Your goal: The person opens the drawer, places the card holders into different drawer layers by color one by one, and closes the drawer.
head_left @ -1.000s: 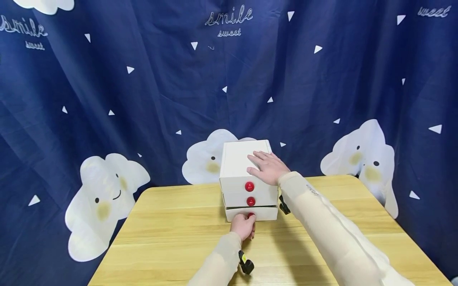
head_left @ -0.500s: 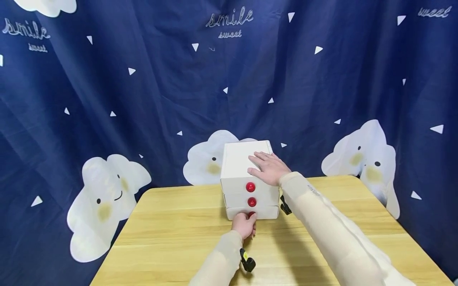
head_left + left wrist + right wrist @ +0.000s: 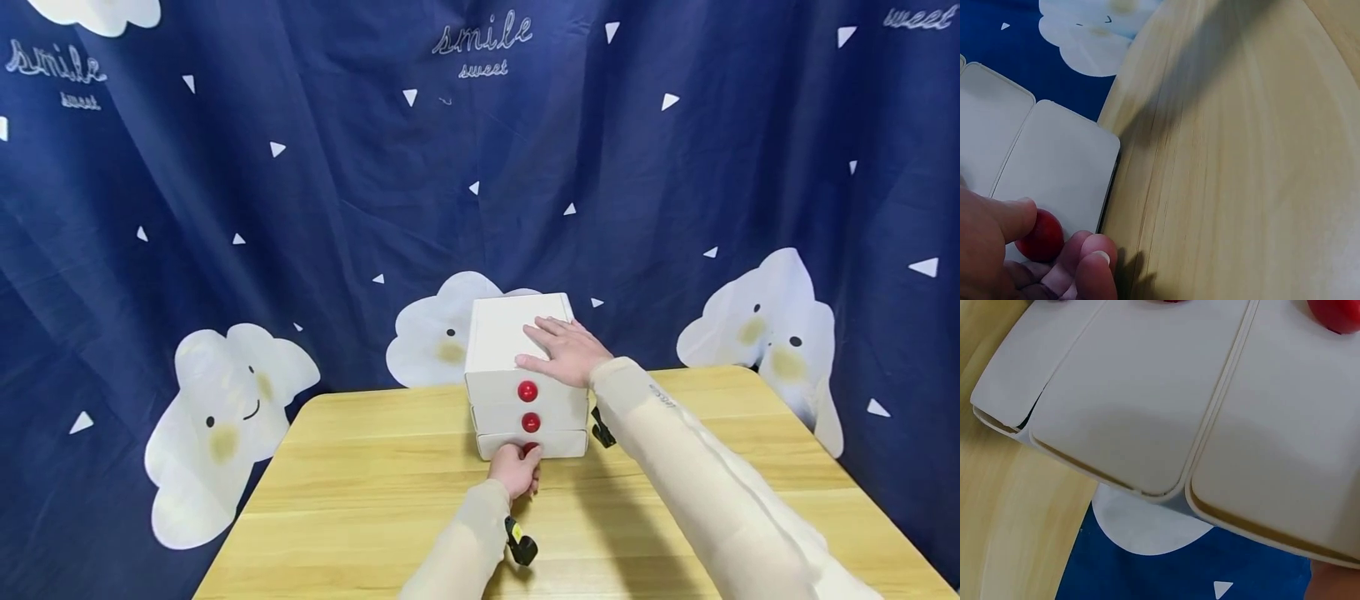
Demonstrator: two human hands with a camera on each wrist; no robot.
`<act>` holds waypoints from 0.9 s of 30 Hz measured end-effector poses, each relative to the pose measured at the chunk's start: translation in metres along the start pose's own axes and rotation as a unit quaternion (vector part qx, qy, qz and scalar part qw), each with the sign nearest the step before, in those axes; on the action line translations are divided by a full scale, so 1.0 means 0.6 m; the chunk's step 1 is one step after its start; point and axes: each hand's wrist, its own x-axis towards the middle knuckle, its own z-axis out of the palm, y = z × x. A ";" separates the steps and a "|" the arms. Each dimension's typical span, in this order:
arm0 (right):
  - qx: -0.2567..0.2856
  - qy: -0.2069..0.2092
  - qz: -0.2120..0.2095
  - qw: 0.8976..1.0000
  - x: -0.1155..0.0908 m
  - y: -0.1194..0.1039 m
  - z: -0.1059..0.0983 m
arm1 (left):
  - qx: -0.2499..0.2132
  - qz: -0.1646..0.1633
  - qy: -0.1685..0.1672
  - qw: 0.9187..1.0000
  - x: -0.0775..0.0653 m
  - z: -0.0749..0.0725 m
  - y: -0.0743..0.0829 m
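Note:
A small white chest of three stacked drawers (image 3: 493, 333) stands on the table, each drawer front bearing a round red knob. My left hand (image 3: 516, 472) is at the bottom drawer (image 3: 564, 444) and pinches its red knob (image 3: 1041, 240) between thumb and fingers, as the left wrist view shows. Flat on the chest's top, toward its right side, rests my right hand (image 3: 566, 352) with fingers spread. In the right wrist view the bottom drawer front (image 3: 1029, 369) sits nearly flush, with a thin dark gap at its corner.
The wooden table (image 3: 337, 500) has rounded far corners, and the chest stands near its far edge. Behind it hangs a dark blue curtain (image 3: 337, 208) with white clouds and triangles. A black wrist camera (image 3: 521, 542) is strapped at the left sleeve.
The bottom drawer has slid inward with my left hand on its knob, and the dark gap above its front has closed up. My right hand has stayed on top of the chest.

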 end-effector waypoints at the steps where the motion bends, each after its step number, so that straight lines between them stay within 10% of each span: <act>1: -0.002 -0.006 0.000 1.000 0.001 0.000 0.000 | 0.001 -0.003 -0.001 1.000 0.000 0.000 -0.001; 27: -0.012 -0.032 -0.015 0.999 0.007 0.005 0.000 | -0.024 -0.016 -0.005 1.000 0.008 -0.004 -0.003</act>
